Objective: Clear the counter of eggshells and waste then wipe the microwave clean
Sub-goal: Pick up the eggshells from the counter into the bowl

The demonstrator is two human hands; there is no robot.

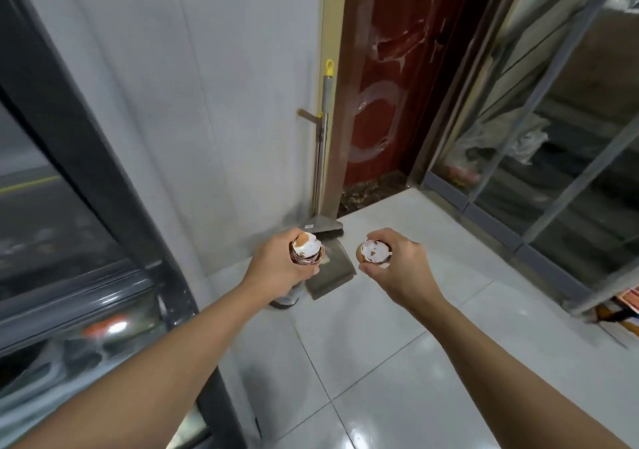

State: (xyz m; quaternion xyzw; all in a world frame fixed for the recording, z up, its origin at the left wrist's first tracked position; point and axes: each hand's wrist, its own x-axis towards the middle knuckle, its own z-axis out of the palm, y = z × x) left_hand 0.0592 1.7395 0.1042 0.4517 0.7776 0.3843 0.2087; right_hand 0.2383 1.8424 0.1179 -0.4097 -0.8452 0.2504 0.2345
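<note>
The fingers of the left hand (276, 268) are curled round a nested stack of eggshells (307, 250), brown rims layered one inside another, white lining showing on top. The right hand (397, 268) pinches 1 broken shell (374, 252) between thumb and curled fingers, its jagged opening turned up toward the person's face. The 2 hands sit near each other at about the same height, apart, out over the pale floor tiles (363, 362).

Just beyond them a long-handled dustpan (330, 272) stands on the floor, with a broom (321, 158) leaning against the white wall behind it (yellow loop at the top of the handle). A dark glass-fronted unit (79, 179) fills the left side; metal shelving (553, 102) is on the right.

I'd judge the shells are headed for disposal. The risk is in the grip: squeeze the stack harder and the brittle rims could crumble, scattering fragments across the tiles. Tip either hand and any leftover white could drip.
</note>
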